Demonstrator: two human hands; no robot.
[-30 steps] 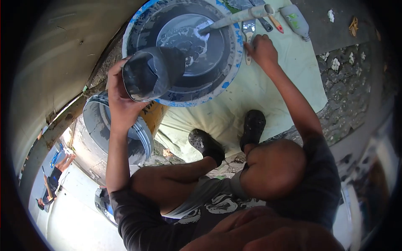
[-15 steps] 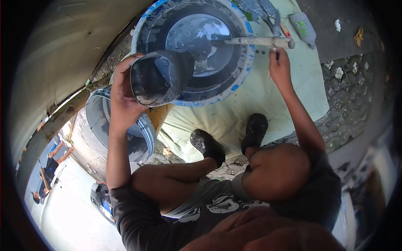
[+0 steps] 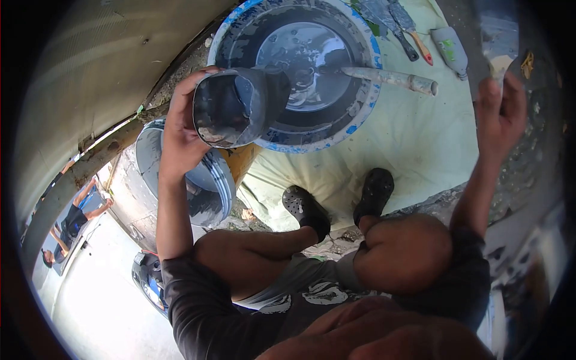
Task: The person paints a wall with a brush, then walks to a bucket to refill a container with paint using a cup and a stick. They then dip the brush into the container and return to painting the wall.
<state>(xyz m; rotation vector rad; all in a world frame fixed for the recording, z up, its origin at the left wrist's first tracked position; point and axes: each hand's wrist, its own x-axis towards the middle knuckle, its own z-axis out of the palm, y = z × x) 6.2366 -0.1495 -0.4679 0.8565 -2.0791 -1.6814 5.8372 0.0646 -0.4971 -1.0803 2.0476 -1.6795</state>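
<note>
My left hand [image 3: 183,129] is wrapped round a dark, grey-smeared container [image 3: 255,108], tilted with its open mouth toward me. It overlaps the left side of a large blue-rimmed tub [image 3: 327,143] holding grey liquid. A pale, stained stick [image 3: 396,80] leans out of the liquid over the tub's right rim. At the far right my right hand [image 3: 501,114] grips the pale handle of a wide-bladed scraper [image 3: 501,39], its blade pointing up and away from the tub.
A smeared grey bucket [image 3: 225,186] stands left of my legs. Scrapers with black [image 3: 408,45] and orange [image 3: 423,49] handles and a grey bottle [image 3: 449,51] lie on the pale green sheet [image 3: 420,150]. Another person [image 3: 75,222] is at far left.
My right hand has moved right, away from the stick, and the scraper now shows upright in it. The view has shifted slightly. My left hand still holds the container beside the tub.
</note>
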